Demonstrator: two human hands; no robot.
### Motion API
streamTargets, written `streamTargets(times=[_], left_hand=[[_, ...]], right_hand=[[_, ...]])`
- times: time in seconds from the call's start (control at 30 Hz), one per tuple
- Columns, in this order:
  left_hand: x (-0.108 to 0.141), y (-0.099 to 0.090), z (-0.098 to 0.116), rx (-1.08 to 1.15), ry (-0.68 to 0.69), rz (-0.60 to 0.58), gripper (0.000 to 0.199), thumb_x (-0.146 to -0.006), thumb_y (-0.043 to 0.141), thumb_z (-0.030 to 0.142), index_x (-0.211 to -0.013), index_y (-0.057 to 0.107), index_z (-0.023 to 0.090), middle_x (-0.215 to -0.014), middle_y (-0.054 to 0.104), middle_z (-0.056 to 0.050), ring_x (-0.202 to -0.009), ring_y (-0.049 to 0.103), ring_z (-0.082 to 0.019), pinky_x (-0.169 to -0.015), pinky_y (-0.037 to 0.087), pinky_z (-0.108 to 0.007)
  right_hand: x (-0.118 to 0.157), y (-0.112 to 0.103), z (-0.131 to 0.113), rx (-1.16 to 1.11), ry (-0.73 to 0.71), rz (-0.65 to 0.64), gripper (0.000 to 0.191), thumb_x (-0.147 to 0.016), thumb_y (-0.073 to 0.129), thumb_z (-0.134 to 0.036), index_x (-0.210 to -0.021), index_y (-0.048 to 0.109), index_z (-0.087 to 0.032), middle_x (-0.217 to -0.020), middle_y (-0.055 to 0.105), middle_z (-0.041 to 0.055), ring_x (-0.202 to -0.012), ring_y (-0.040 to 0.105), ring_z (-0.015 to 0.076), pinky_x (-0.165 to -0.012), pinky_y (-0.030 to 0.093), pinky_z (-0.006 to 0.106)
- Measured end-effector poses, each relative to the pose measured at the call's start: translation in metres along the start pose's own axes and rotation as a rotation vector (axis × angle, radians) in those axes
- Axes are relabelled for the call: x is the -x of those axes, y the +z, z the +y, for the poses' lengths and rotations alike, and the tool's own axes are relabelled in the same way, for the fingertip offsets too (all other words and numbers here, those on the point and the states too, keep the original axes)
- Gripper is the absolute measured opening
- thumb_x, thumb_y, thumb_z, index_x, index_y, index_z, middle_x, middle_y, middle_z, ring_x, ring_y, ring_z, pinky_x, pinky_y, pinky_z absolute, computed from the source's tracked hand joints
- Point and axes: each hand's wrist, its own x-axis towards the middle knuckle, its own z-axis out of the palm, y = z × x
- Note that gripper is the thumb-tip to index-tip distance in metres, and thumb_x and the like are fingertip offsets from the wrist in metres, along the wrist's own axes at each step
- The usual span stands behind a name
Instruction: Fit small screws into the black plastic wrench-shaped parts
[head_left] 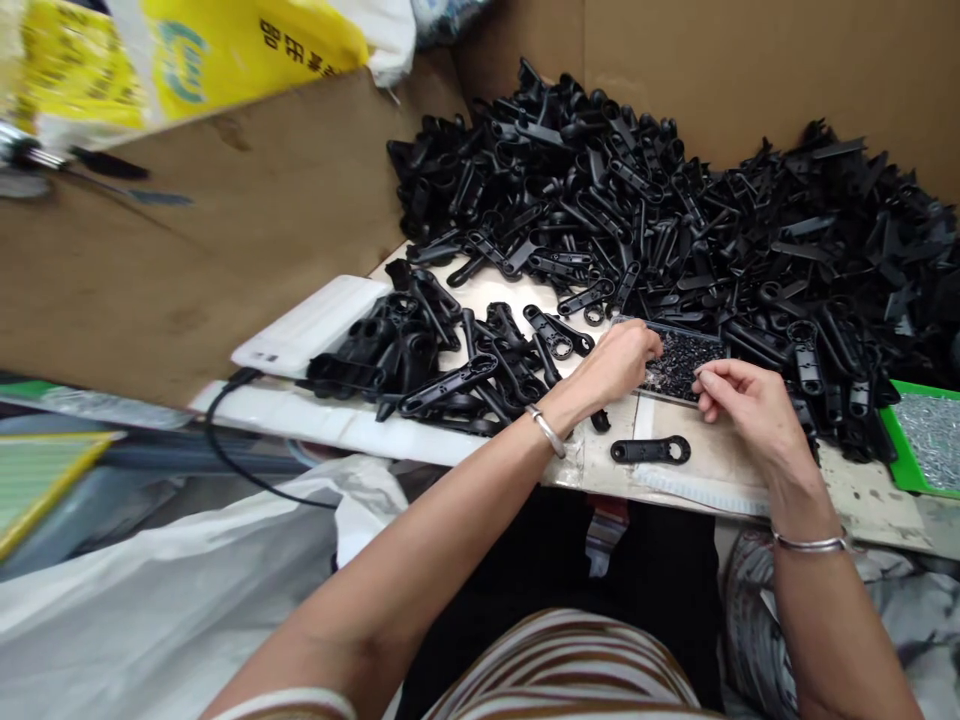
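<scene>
My left hand (627,358) is over the left side of a shallow clear tray (679,399) of small black parts (681,362). Its fingers are curled together, and whatever they may hold is hidden. At the tray's right edge, my right hand (744,402) has thumb and forefinger pinched; anything between them is too small to name. On the table's front edge, just below the tray and between my wrists, a flat black plastic handle piece (649,450) with a ring at its right end lies by itself.
A large heap of black plastic parts (592,180) fills the back against cardboard (772,70). Smaller piles (397,345) lie left, beside a white box (311,325) with a black cable (225,440). A green tray (892,440) of small silvery pieces stands right.
</scene>
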Motion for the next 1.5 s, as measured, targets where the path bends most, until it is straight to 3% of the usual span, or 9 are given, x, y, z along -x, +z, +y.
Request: streamTargets(times=[0.1,0.27,0.37,0.47,0.67,1.0,1.17,1.37,1.5], left_hand=[[0.004,-0.008,0.006,0.255,-0.134,0.054,0.019,-0.083,0.052,0.006,-0.084,0.069,0.013,-0.077,0.067,-0.004,-0.078,0.062,-0.016,-0.079,0.05,-0.032],[0.027,-0.015,0.032,1.047,-0.446,0.092,0.01,-0.079,0.059,0.004,-0.084,0.066,0.009,-0.063,0.065,-0.001,-0.058,0.061,-0.01,-0.058,0.049,-0.023],[0.045,-0.012,0.046,1.299,-0.474,0.117,0.007,-0.073,0.066,0.003,-0.079,0.065,0.008,-0.065,0.067,-0.003,-0.059,0.064,-0.01,-0.058,0.05,-0.021],[0.061,-0.007,0.055,1.429,-0.497,0.146,0.016,-0.068,0.073,0.006,-0.081,0.065,0.008,-0.066,0.068,-0.002,-0.061,0.066,-0.012,-0.057,0.05,-0.02],[0.075,-0.003,0.064,1.489,-0.495,0.146,0.03,-0.063,0.082,0.014,-0.086,0.064,0.009,-0.068,0.07,-0.003,-0.063,0.068,-0.013,-0.058,0.052,-0.02],[0.082,0.0,0.066,1.513,-0.543,0.117,0.033,-0.06,0.083,0.014,-0.086,0.063,0.009,-0.062,0.07,-0.003,-0.059,0.068,-0.013,-0.055,0.054,-0.019],[0.086,0.003,0.064,1.52,-0.552,0.083,0.034,-0.06,0.083,0.015,-0.086,0.063,0.009,-0.06,0.069,-0.003,-0.058,0.068,-0.013,-0.056,0.053,-0.019],[0.088,0.002,0.065,1.534,-0.553,0.047,0.031,-0.061,0.08,0.011,-0.087,0.064,0.008,-0.062,0.07,-0.003,-0.057,0.067,-0.012,-0.058,0.054,-0.019],[0.089,0.003,0.067,1.487,-0.554,0.043,0.026,-0.065,0.075,0.007,-0.088,0.063,0.008,-0.06,0.068,-0.002,-0.056,0.066,-0.011,-0.057,0.053,-0.019]], right_hand=[[0.008,0.007,0.0,-0.089,-0.032,0.068,0.026,-0.079,0.071,-0.039,-0.09,0.071,-0.015,-0.074,0.067,0.0034,-0.057,0.058,0.0114,-0.052,0.05,0.024],[0.03,0.026,0.0,-0.247,-0.051,0.176,0.022,-0.079,0.071,-0.035,-0.09,0.072,-0.017,-0.069,0.063,0.0013,-0.054,0.053,0.0114,-0.051,0.046,0.026],[0.046,0.039,0.0,-0.337,-0.039,0.231,0.021,-0.078,0.071,-0.035,-0.089,0.072,-0.017,-0.06,0.056,-0.0021,-0.049,0.045,0.0098,-0.046,0.039,0.025],[0.058,0.048,0.001,-0.337,-0.063,0.276,0.021,-0.08,0.071,-0.035,-0.092,0.074,-0.018,-0.063,0.057,-0.0011,-0.05,0.044,0.0096,-0.047,0.036,0.025],[0.069,0.052,0.003,-0.251,-0.133,0.279,0.021,-0.082,0.069,-0.036,-0.093,0.075,-0.019,-0.073,0.064,0.0022,-0.052,0.043,0.0099,-0.047,0.037,0.025],[0.077,0.049,0.005,-0.114,-0.185,0.271,0.014,-0.082,0.069,-0.032,-0.089,0.076,-0.021,-0.078,0.067,0.0021,-0.054,0.05,0.0104,-0.05,0.043,0.024],[0.077,0.043,0.008,-0.032,-0.232,0.184,0.01,-0.084,0.068,-0.027,-0.09,0.076,-0.025,-0.085,0.067,0.0015,-0.063,0.056,0.0112,-0.058,0.048,0.025],[0.077,0.035,0.017,-0.208,-0.143,0.016,0.015,-0.084,0.069,-0.028,-0.097,0.074,-0.025,-0.082,0.066,0.0007,-0.054,0.053,0.009,-0.05,0.047,0.024],[0.079,0.032,0.015,-0.116,-0.182,0.017,0.013,-0.084,0.068,-0.026,-0.095,0.075,-0.024,-0.086,0.067,0.0018,-0.056,0.056,0.0099,-0.054,0.05,0.025]])
